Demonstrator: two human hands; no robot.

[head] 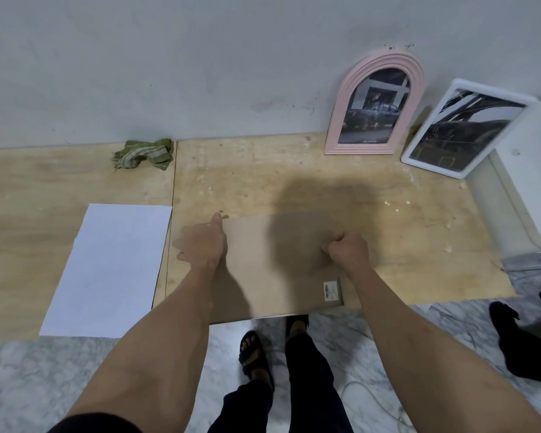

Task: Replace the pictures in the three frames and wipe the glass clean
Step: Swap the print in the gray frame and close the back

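left hand (202, 242): fingers spread, steadying backing board (263, 264) edge
right hand (345, 248): curled, probably pinching a tab
risk: board overhangs table (294, 176); could slide off

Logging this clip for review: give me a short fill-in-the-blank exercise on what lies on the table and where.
1. The arched frame leaning on the wall is ____ in colour.
2. The green cloth lies at the table's ____ edge, by the wall.
3. The white sheet of paper lies to the ____ of the brown backing board.

Missing words: pink; far; left
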